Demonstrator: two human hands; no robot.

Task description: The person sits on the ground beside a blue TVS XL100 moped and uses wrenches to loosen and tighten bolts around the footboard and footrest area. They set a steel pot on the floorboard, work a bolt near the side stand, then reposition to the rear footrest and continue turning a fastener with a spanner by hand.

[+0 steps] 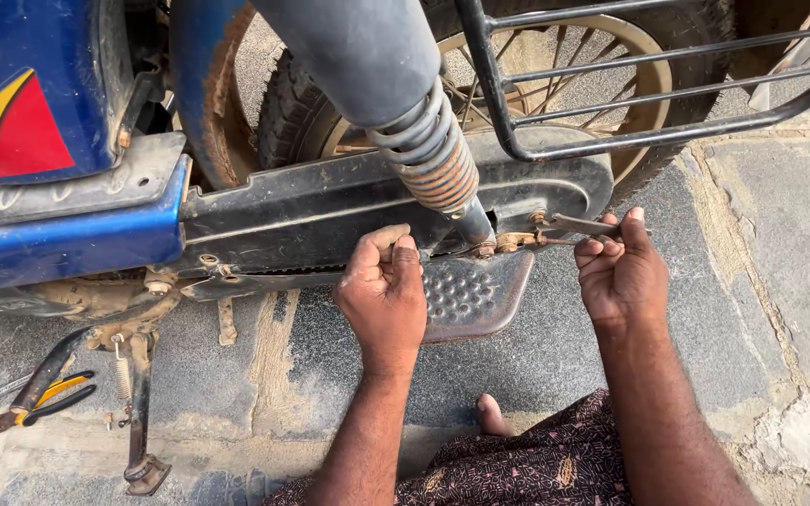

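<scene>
A blue motorcycle stands side-on, its black chain cover [330, 211] running across the middle and a rusty rear shock spring [433, 155] above it. My left hand [383, 286] is fisted against the lower edge of the chain cover, beside the studded footrest [475, 295]; whatever it grips is hidden. My right hand [621, 267] is closed on a flat metal spanner [583, 225] whose end sits on the rusty nut [516, 241] at the rear axle area.
The rear wheel [311, 112] and a black tubular guard rack [630, 94] fill the top. Yellow-handled pliers [44, 398] lie on the stone floor at the lower left, next to the side stand [141, 412]. My bare toe [491, 417] shows near my patterned garment.
</scene>
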